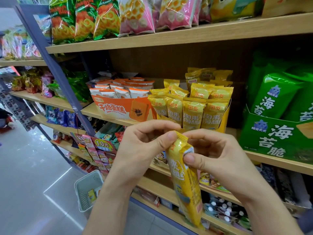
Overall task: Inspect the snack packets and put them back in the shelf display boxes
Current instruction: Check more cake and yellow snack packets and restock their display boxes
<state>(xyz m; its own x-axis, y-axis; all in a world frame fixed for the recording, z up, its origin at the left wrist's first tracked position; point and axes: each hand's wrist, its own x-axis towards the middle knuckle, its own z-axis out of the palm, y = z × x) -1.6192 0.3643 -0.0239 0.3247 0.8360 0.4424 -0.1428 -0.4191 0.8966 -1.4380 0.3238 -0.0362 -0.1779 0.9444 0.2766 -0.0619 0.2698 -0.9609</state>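
Close under the camera, the yellow packet (186,184) hangs nearly upright, with its lower end toward the person and its top seal tipped away. Both bare hands hold it. The left grip (140,146) pinches the top seal, and the right grip (216,155) clasps the upper body, thumb pressed on its face. Just beyond and above stands the yellow display box (226,116), holding matching packets (193,112) upright. The held packet's long axis roughly matches theirs, and the right grip looks nearer the box, so a short lift forward should seat it.

Both hands, left (135,150) and right (218,155), pinch a yellow snack packet (185,180).
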